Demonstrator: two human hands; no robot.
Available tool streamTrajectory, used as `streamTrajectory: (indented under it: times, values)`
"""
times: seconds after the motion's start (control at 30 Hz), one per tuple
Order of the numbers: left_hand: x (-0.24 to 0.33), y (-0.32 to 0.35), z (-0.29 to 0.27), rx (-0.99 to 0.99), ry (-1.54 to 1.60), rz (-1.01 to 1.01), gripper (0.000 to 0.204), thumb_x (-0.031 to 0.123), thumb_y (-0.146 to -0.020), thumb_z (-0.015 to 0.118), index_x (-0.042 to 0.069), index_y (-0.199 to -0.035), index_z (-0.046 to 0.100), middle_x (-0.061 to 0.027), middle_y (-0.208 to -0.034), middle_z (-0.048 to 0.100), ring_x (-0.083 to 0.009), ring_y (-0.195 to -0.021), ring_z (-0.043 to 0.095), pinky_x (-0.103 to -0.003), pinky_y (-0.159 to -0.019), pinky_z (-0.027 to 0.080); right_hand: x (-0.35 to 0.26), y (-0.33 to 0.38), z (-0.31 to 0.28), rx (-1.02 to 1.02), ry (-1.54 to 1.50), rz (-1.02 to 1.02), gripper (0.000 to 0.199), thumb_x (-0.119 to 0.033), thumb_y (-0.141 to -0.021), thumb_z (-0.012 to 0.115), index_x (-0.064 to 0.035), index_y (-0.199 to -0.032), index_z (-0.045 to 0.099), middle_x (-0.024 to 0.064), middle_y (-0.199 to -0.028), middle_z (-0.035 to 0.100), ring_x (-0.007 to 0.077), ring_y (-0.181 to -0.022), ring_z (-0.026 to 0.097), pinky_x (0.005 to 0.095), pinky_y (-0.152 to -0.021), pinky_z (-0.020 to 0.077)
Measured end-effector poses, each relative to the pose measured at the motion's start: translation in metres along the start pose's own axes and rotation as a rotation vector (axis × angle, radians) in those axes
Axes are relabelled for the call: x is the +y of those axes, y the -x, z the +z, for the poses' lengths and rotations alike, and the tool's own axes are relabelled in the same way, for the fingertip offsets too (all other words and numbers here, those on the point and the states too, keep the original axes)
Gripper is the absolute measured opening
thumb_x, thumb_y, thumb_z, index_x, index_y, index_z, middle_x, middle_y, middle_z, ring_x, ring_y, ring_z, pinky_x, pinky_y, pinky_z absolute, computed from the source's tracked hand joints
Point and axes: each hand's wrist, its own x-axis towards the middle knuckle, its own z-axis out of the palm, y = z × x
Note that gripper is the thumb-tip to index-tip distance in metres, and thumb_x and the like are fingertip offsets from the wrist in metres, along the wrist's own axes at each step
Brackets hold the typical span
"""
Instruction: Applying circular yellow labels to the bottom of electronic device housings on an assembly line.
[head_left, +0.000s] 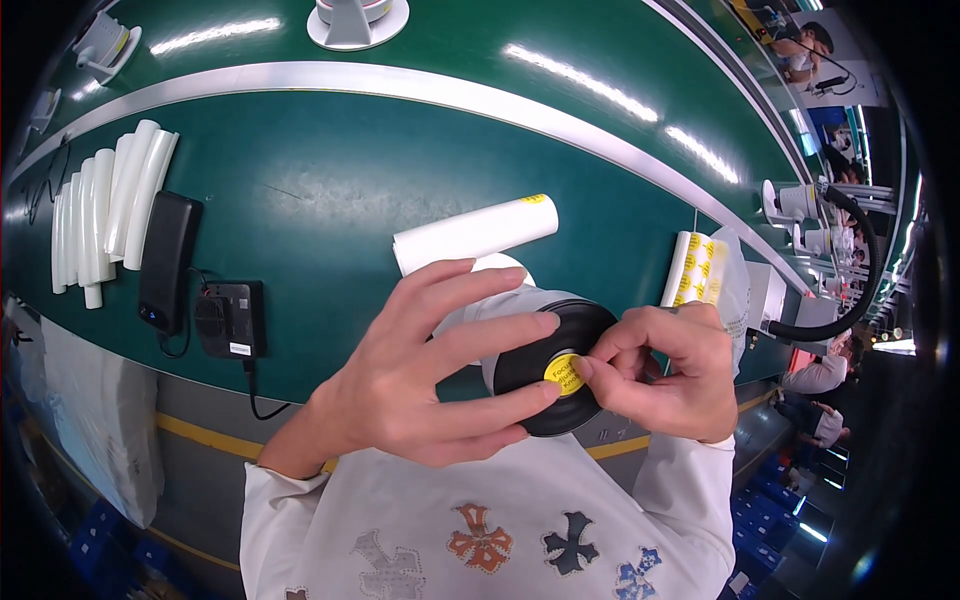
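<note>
A round device with a black ringed face and a white housing is held up over the near edge of the table, its face tilted toward me. My left hand grips it, with the fingers laid across its side and black face. At the centre of that face lies a round yellow sticker with dark print. The thumb and index finger of my right hand pinch close together at the sticker's right edge. Behind the device, a white roll with a yellow mark at one end rests on the table.
On the right lies a curled sheet of yellow round stickers beside a clear plastic bag. Several white rolls lie at left, near a long black device and a black box with a cable. A white rail crosses behind.
</note>
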Motion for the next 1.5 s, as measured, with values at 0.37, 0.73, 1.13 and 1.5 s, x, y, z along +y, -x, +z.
streamTrajectory:
  times: [0.37, 0.73, 1.13, 1.5]
  values:
    - [-0.001, 0.003, 0.0, -0.085, -0.272, 0.073, 0.03, 0.045, -0.076, 0.069, 0.027, -0.101, 0.072, -0.0027, -0.12, 0.062, -0.0384, -0.113, 0.056, -0.055, -0.095, 0.041, -0.004, 0.006, -0.001, 0.039, 0.113, -0.001, 0.023, 0.0, -0.075, 0.075, 0.0006, -0.094, 0.062, 0.0004, -0.051, 0.048, 0.0062, -0.043, 0.046, 0.0225, -0.041, 0.0335]
    - [0.003, 0.001, 0.012, -0.123, -0.447, 0.192, 0.033, 0.052, -0.085, 0.059, 0.028, -0.105, 0.069, 0.0111, -0.115, 0.064, -0.0254, -0.11, 0.058, -0.055, -0.104, 0.034, 0.023, 0.009, 0.008, 0.271, -0.16, 0.044, 0.04, 0.004, -0.077, 0.071, 0.0025, -0.115, 0.057, -0.0016, -0.06, 0.056, 0.0043, -0.054, 0.05, 0.0183, -0.051, 0.0376]
    - [0.0, -0.011, 0.019, -0.081, -0.349, 0.191, 0.041, 0.043, -0.073, 0.072, 0.013, -0.1, 0.071, 0.0007, -0.118, 0.057, -0.0274, -0.11, 0.058, -0.047, -0.092, 0.049, 0.033, 0.017, 0.01, 0.24, -0.194, -0.051, 0.035, 0.003, -0.077, 0.072, 0.0037, -0.109, 0.06, -0.0006, -0.06, 0.058, 0.0056, -0.052, 0.053, 0.0194, -0.051, 0.0408]
    - [-0.001, 0.009, 0.023, -0.037, -0.441, 0.269, 0.038, 0.051, -0.072, 0.075, 0.023, -0.098, 0.072, 0.0001, -0.11, 0.066, -0.0342, -0.109, 0.058, -0.056, -0.1, 0.036, 0.032, 0.023, 0.011, 0.326, -0.226, -0.101, 0.03, 0.006, -0.075, 0.072, 0.0055, -0.103, 0.063, 0.0004, -0.06, 0.059, 0.0064, -0.052, 0.055, 0.019, -0.052, 0.0419]
